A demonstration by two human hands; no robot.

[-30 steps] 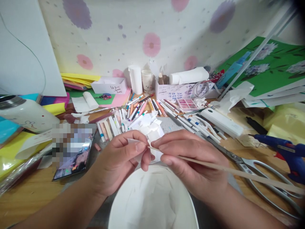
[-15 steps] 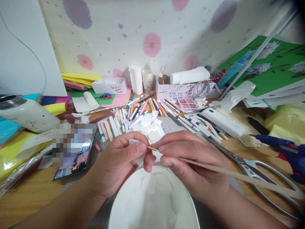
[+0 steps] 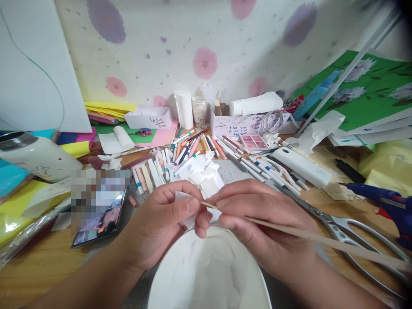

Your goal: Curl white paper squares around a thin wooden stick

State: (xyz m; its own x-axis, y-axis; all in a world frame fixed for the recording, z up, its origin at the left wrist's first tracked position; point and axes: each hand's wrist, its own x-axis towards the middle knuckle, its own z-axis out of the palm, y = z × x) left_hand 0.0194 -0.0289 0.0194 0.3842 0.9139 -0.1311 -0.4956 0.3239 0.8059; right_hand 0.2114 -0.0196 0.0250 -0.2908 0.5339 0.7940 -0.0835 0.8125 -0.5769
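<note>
My right hand (image 3: 267, 210) holds a long thin wooden stick (image 3: 357, 249) lengthwise between thumb and fingers. The stick's thin end reaches the fingertips of my left hand (image 3: 164, 219). That hand is closed in a pinch on a small piece of white paper (image 3: 182, 196), part of which shows behind the thumb. Whether the stick's tip is wrapped in the paper is hidden by the fingers. Below both hands stands a white oval container (image 3: 265, 281), with pale, crumpled-looking material inside. Crumpled white paper scraps (image 3: 206, 169) lie just beyond my fingertips.
Markers (image 3: 185, 150) are spread across the desk's middle. Scissors (image 3: 322, 216) and a blue glue gun (image 3: 383, 201) lie to the right, under and beyond the stick. A phone (image 3: 112, 214) and a white flask (image 3: 38, 156) stand left. A pink palette (image 3: 254, 142) sits behind.
Both hands stay almost in place, still at the stick's thin end. The left fingertips and the stick have shifted very slightly; the whole view has moved down a little.
</note>
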